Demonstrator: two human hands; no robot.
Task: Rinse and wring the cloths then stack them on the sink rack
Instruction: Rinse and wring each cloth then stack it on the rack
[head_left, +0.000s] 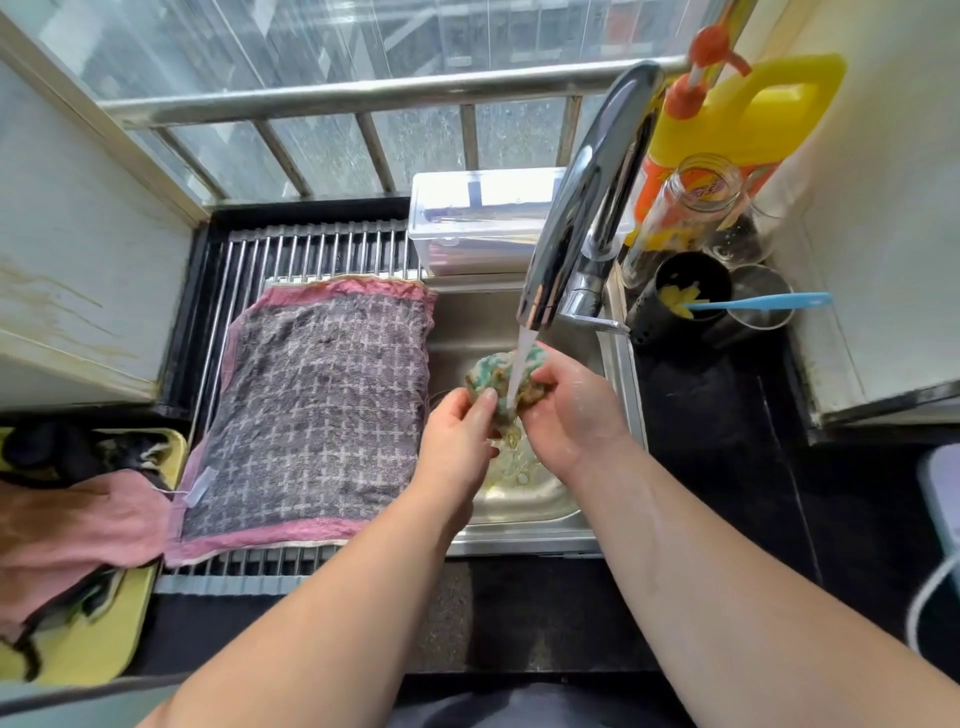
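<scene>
A bunched green, white and brown cloth (493, 375) is held over the steel sink (524, 535) under running water from the chrome tap (582, 208). My left hand (457, 436) pinches its left side and my right hand (569, 400) grips its right side. Yellowish water drips from the cloth's lower end. A grey checked cloth with pink edges (317, 410) lies spread flat on the metal roll-up rack (311, 249) over the sink's left half.
A yellow tray (78, 654) at the left holds a pink cloth (72, 525) and dark cloths. Behind the sink stands a clear plastic box (472, 218). To the right of the tap are a yellow detergent bottle (748, 119), a glass jar (691, 208) and dark cups with a blue spoon (763, 301).
</scene>
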